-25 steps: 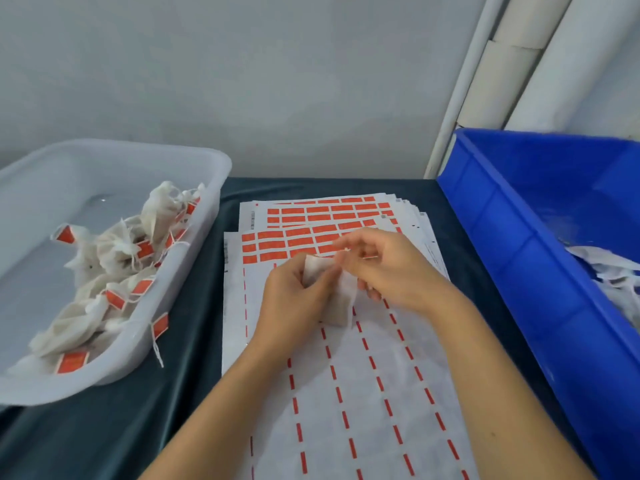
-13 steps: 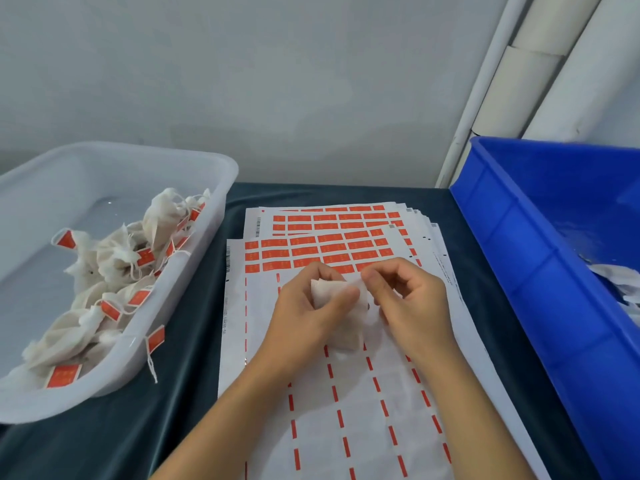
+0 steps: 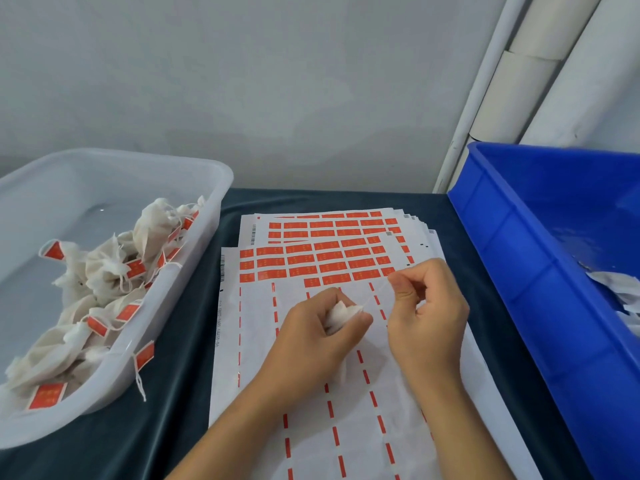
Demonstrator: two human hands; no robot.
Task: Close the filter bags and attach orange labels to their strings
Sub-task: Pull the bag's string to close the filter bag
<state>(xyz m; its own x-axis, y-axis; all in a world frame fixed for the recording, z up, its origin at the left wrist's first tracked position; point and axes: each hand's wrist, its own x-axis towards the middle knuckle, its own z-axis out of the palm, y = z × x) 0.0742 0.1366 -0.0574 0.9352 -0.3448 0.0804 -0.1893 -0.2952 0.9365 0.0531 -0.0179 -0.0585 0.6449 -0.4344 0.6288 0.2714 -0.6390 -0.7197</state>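
My left hand (image 3: 317, 336) grips a small white filter bag (image 3: 341, 315), bunched at its top, above the label sheets. My right hand (image 3: 427, 315) pinches the bag's thin white string (image 3: 375, 294) and holds it taut up and to the right of the bag. Rows of orange labels (image 3: 322, 261) fill the far part of the top sheet (image 3: 349, 431), just beyond both hands. The near part of that sheet shows only orange dashes.
A translucent white tub (image 3: 194, 271) on the left holds several closed bags with orange labels; one label hangs over its rim. A blue bin (image 3: 519, 258) on the right holds white bags (image 3: 620, 289). Dark cloth covers the table (image 3: 173, 427). White pipes stand at the back right.
My right hand moved away from the bag, up and to the right, drawing the string out taut. The bag's top is now bunched in my left hand.
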